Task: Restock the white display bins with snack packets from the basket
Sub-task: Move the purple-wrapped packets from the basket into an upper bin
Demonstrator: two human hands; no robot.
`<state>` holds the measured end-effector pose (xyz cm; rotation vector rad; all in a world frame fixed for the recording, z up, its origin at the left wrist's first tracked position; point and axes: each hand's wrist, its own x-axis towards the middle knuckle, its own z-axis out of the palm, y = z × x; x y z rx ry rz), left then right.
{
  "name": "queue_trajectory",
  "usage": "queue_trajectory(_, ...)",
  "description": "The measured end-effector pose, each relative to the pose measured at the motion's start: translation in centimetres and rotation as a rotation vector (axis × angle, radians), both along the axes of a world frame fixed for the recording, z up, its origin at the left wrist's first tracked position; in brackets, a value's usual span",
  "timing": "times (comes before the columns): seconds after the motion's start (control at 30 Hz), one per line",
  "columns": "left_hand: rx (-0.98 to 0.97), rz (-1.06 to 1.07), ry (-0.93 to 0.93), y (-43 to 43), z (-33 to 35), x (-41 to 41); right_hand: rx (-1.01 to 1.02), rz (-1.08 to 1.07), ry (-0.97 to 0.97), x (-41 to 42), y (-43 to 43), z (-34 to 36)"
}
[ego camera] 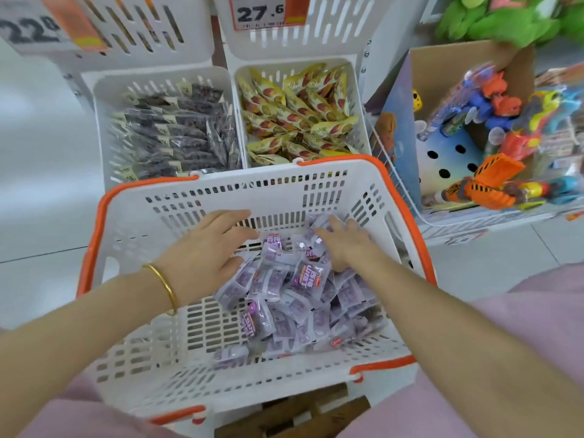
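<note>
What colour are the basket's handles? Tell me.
Orange handles, clearest in the head view.

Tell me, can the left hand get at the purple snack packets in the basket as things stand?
Probably yes. The left hand is inside the open-topped basket, its fingers at the edge of the purple snack packets, with nothing between them.

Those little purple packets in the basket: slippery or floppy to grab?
Probably slippery: the purple packets have glossy film wrappers. Likely light and floppy, since they lie crumpled in a loose heap in the basket. Pushed, they should slide, not roll.
</note>
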<state>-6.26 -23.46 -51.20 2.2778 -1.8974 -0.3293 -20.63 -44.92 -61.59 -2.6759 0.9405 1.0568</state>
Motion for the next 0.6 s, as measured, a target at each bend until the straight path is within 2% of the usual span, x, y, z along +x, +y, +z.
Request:
queue_trajectory(0.17,0.082,0.065,0.097,-1.7,-0.9,-0.5,-0.203,0.213,-0.070,-1.3,0.0,-0.8)
queue_trajectory(0.27,0.098,0.074,0.143,-3.0,-1.3,-1.1,-0.229,0.313,-0.173,-1.6,0.3,-1.0)
queue_trajectory(0.33,0.131,0.090,0.163,-3.4,-1.3,-1.2,-0.172,0.323,-0.241,-1.8,0.2,-0.6)
queue_trajectory(0.4,0.169,0.132,0.215,-3.9,-1.2,-1.3,0.011,0.203,-0.361,-1.7,-0.3,0.9)
queue_trajectory(0.47,0.170,0.219,0.323,-4.4,-1.0,-1.2,0.266,-0.073,-0.532,-1.6,-0.9,3.0)
queue_trajectory(0.53,0.120,0.355,0.479,-5.1,-0.6,-1.2,0.535,-0.358,-0.646,-1.4,-1.5,5.4)
queue_trajectory(0.6,0.059,0.510,0.713,-5.7,-0.1,-0.9,0.829,-0.569,-0.669,-1.3,-1.4,7.7)
